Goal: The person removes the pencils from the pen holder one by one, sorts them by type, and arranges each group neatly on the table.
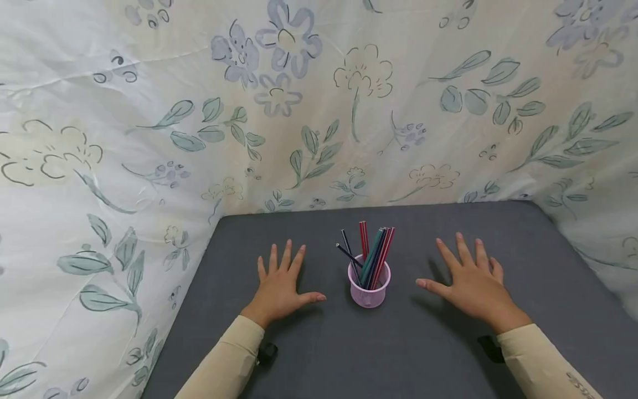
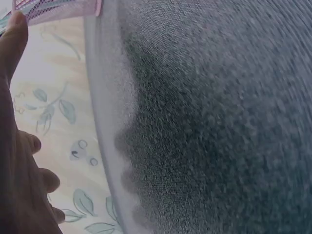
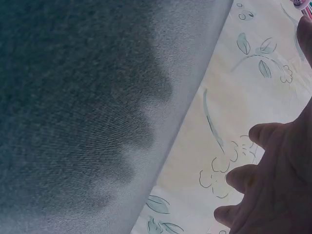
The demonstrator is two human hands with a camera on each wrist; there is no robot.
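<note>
A pink mesh cup [image 1: 368, 298] stands upright on the dark grey table, holding several thin sticks that look like pencils [image 1: 377, 257] in red, dark blue and green. To its left my left hand [image 1: 280, 288] is spread palm down over the table, thumb toward the cup and apart from it. On the other side my right hand [image 1: 471, 288] is spread too, farther from the cup, casting a shadow below. Neither hand holds anything. In the left wrist view the cup's mesh wall [image 2: 63, 10] shows beyond the left thumb. The right wrist view catches just a corner of the cup [image 3: 301, 4].
The grey table [image 1: 369, 354] reaches back to a hanging white cloth [image 1: 319, 155] with flowers and leaves, which also runs along its left and right sides. Dark wrist cameras show under the left sleeve [image 1: 224, 354] and the right sleeve [image 1: 543, 360].
</note>
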